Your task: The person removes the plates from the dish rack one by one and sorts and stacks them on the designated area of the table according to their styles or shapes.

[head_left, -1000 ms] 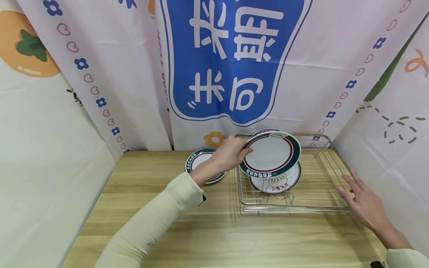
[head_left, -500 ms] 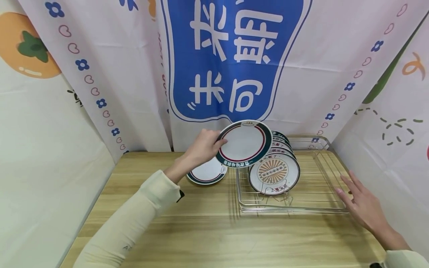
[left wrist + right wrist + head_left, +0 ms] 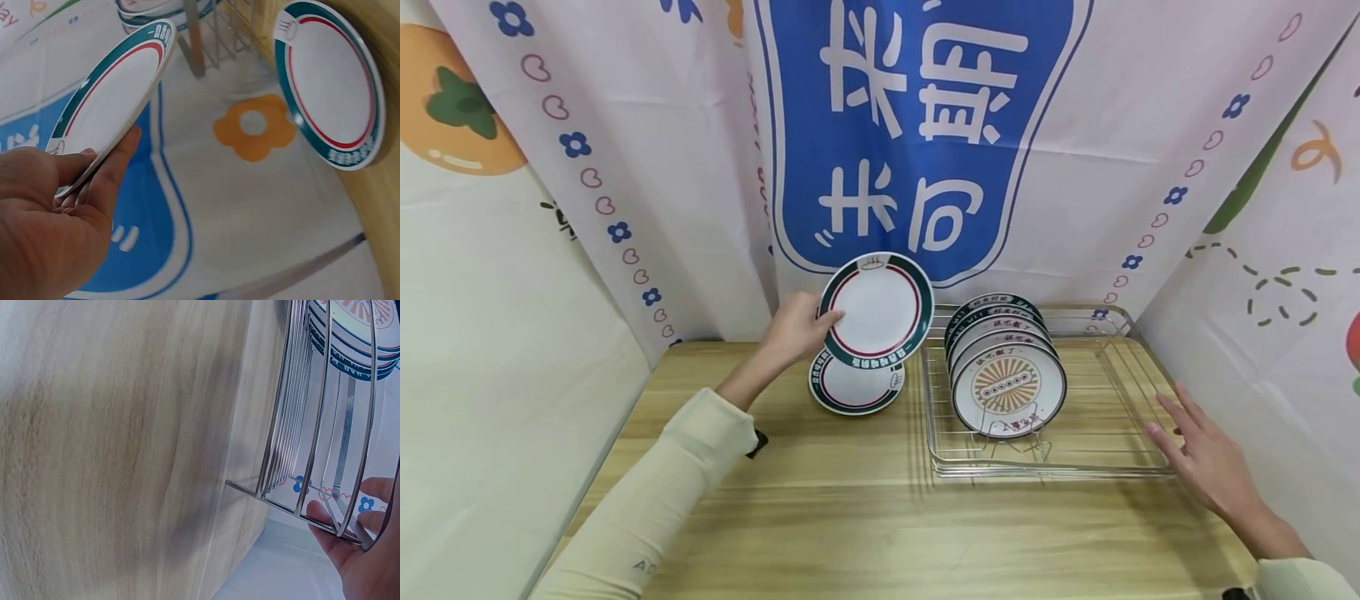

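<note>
My left hand [image 3: 797,329] pinches the left edge of a white plate [image 3: 877,304] with a green rim and red ring, thumb on its face. The plate is raised and tilted, face toward me. In the left wrist view the fingers [image 3: 115,172] support its back. Below it, a matching plate [image 3: 859,392] lies on the table, partly covered in the head view. My right hand [image 3: 1210,462] is at the right end of a wire dish rack [image 3: 1060,473], fingers fairly straight. The right wrist view shows its thumb [image 3: 328,540] against the rack's end wire.
Several plates [image 3: 1009,392] stand in a row at the rack's left side, the front one with an orange sunburst. Wooden table [image 3: 880,533] extends in front. A printed cloth [image 3: 700,167] hangs close behind, and white side panels [image 3: 497,350] border the table.
My left hand has carried the green-rimmed plate leftward from in front of the rack to above the plate on the table, uncovering the racked plates. My right hand has stayed nearly still.
</note>
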